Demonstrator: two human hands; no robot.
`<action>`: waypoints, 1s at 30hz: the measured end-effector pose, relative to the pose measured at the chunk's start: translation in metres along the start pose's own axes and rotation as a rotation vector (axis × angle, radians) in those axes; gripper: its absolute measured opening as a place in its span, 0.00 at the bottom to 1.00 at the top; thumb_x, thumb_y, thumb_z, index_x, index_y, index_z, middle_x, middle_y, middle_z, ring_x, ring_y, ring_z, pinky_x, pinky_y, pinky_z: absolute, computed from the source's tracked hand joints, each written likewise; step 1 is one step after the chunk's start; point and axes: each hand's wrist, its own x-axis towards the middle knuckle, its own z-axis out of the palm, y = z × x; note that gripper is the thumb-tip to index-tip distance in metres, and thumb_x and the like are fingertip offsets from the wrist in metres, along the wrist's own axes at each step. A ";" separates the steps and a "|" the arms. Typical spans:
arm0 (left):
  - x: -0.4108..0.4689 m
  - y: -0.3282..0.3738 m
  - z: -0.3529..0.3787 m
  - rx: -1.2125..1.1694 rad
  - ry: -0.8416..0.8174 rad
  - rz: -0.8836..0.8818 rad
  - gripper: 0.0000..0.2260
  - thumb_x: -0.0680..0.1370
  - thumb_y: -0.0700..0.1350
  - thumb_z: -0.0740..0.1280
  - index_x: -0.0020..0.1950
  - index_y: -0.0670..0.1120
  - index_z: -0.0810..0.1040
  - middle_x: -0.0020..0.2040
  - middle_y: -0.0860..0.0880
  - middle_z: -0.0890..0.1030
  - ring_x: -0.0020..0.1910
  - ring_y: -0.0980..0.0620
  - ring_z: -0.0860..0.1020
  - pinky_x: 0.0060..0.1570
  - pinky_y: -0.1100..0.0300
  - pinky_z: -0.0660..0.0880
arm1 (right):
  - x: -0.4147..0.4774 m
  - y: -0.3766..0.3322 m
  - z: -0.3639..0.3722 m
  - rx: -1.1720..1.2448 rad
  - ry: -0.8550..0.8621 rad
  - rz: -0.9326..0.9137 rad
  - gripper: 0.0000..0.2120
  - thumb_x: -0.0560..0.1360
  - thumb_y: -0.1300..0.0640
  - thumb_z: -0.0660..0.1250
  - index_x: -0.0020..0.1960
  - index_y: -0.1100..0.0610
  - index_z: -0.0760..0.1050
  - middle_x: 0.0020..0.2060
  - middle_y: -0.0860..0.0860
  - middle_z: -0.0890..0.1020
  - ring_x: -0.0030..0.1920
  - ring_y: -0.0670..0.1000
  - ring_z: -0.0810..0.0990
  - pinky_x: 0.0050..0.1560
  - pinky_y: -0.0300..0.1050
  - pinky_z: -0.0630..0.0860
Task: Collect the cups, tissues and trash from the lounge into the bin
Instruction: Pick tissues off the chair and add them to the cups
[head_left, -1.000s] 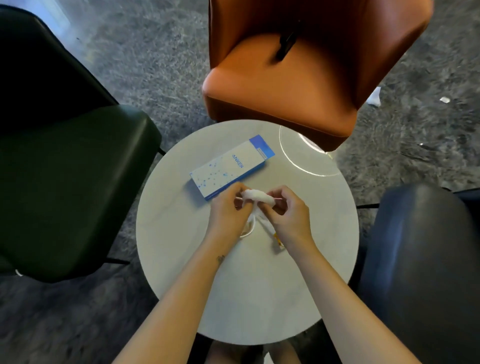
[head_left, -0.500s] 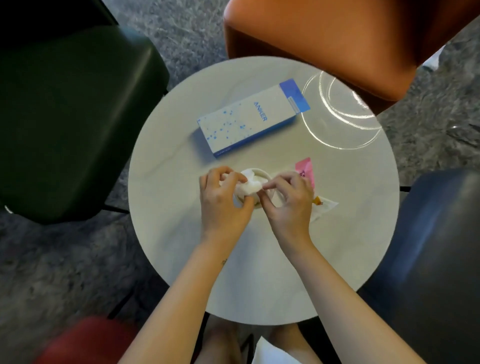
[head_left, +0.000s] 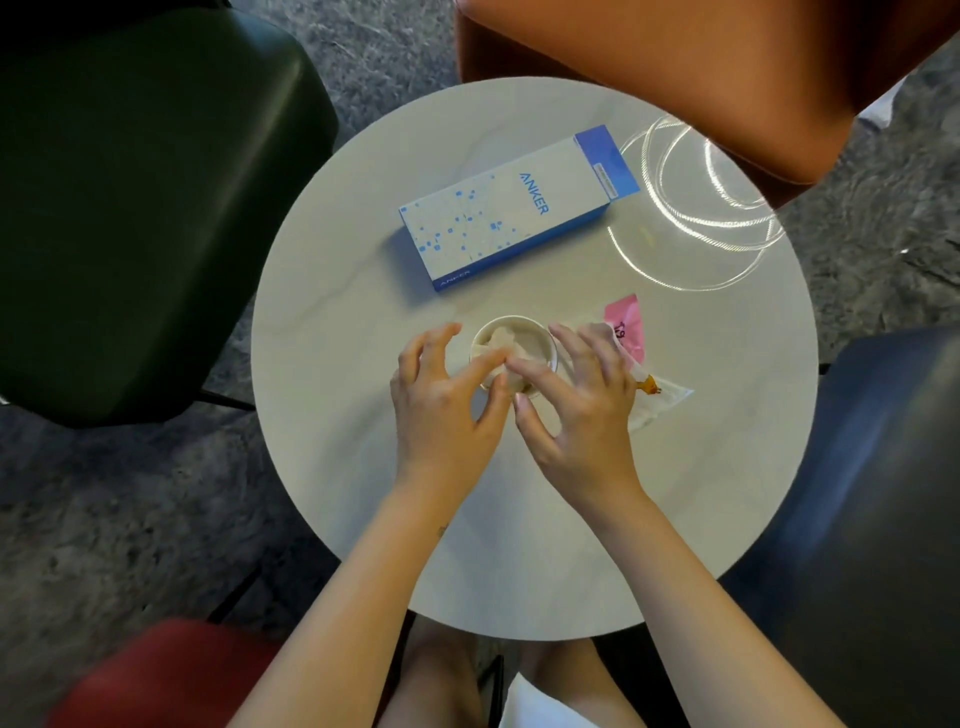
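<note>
A paper cup (head_left: 540, 340) stands upright in the middle of the round pale table (head_left: 353, 467). A crumpled white tissue (head_left: 497, 339) sits inside it. My left hand (head_left: 447, 405) reaches in from the near left, its thumb and index finger pinching the tissue at the cup's near rim, the other fingers spread. From the near right, my right hand (head_left: 576, 400) lays its index fingertip on the tissue, with its thumb outside the cup. A pink and clear plastic wrapper (head_left: 628, 322) lies flat just right of the cup, partly under my right hand.
A white and blue Anker box (head_left: 519, 208) lies behind the cup. Chairs ring the table: dark green (head_left: 130, 208) left, orange (head_left: 675, 62) behind, dark blue (head_left: 883, 519) right, red (head_left: 156, 675) near left. A white scrap (head_left: 878, 109) lies on the grey carpet at the far right.
Both hands have brought the tissue down from above the table into the cup, and their fingers have spread. The camera has tilted down, revealing the cup and wrapper.
</note>
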 end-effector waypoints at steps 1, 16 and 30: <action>0.000 -0.001 0.000 -0.030 0.010 -0.003 0.11 0.72 0.42 0.71 0.55 0.48 0.82 0.62 0.41 0.74 0.62 0.39 0.69 0.59 0.47 0.67 | 0.000 -0.001 0.001 -0.021 -0.019 0.016 0.15 0.73 0.49 0.59 0.54 0.51 0.80 0.64 0.55 0.73 0.66 0.56 0.61 0.64 0.50 0.55; 0.006 -0.011 -0.005 -0.331 -0.223 -0.083 0.31 0.67 0.48 0.68 0.70 0.48 0.65 0.66 0.53 0.68 0.68 0.55 0.65 0.68 0.53 0.63 | 0.019 -0.006 0.018 -0.289 -0.226 0.199 0.23 0.80 0.46 0.45 0.50 0.48 0.78 0.73 0.49 0.60 0.73 0.54 0.47 0.66 0.51 0.39; 0.021 -0.004 0.005 -0.306 -0.144 -0.138 0.33 0.64 0.44 0.78 0.66 0.51 0.68 0.59 0.58 0.71 0.61 0.56 0.70 0.63 0.54 0.67 | 0.030 0.050 -0.011 -0.049 0.002 0.690 0.27 0.72 0.49 0.69 0.67 0.55 0.66 0.62 0.54 0.74 0.62 0.59 0.69 0.57 0.50 0.63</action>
